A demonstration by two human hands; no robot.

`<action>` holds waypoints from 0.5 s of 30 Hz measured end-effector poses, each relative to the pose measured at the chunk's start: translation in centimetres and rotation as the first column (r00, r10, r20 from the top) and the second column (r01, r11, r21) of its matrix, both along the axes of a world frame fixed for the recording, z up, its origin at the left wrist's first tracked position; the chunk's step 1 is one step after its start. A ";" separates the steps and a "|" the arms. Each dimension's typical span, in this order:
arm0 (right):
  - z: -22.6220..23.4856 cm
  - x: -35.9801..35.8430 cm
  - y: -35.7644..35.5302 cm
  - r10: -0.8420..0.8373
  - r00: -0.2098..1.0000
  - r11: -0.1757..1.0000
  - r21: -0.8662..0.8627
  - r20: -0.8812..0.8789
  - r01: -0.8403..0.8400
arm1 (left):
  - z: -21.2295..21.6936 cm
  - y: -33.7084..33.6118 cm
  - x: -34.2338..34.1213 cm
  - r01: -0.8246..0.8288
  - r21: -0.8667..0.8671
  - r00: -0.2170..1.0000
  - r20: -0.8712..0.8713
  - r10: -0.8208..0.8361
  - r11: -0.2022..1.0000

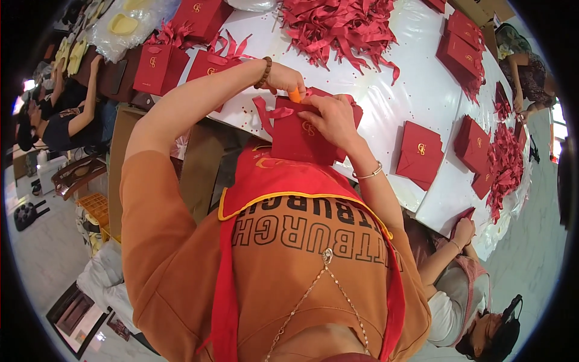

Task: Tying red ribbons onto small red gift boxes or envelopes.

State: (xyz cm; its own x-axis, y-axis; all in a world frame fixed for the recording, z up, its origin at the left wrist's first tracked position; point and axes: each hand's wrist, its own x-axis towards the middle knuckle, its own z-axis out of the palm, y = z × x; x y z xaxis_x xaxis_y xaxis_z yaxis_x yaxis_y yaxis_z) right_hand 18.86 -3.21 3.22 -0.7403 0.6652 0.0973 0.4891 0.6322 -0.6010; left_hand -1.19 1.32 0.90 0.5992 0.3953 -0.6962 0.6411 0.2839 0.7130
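Right hand (333,119) clamped on red gift bag (300,140) — gold emblem, left hand (284,78) pinching orange tool (294,95)

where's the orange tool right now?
Head view, upper centre: the orange tool is pinched in the left hand, at the top edge of the red gift bag the right hand holds.

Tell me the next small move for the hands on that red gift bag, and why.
Probably draw the ribbon snug with the left hand: its loop hangs slack off the red gift bag, which the right hand pins at the top edge, an orange tool between them.
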 end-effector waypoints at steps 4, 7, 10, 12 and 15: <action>-0.7 0.4 0.1 -0.051 0.998 0.999 -0.012 -0.027 0.050 | -1.4 -0.6 1.0 -0.226 0.063 0.973 -0.033 0.228 0.972; -0.9 0.6 0.3 -0.091 0.995 0.986 -0.145 -0.029 0.085 | -1.8 -1.1 1.3 -0.376 0.032 0.926 0.017 0.376 0.926; -0.4 0.4 0.3 -0.032 0.997 0.988 -0.152 -0.068 0.022 | -1.7 -1.5 1.6 -0.681 -0.019 0.728 0.089 0.680 0.732; -0.5 0.5 0.5 -0.104 0.994 0.973 -0.208 -0.016 0.098 | -1.7 -2.1 0.8 -0.686 -0.038 0.721 0.098 0.686 0.726; -1.8 1.0 0.9 -0.158 0.987 0.951 -0.274 -0.036 0.143 | -0.7 -4.5 -0.1 -0.627 -0.015 0.777 0.047 0.627 0.779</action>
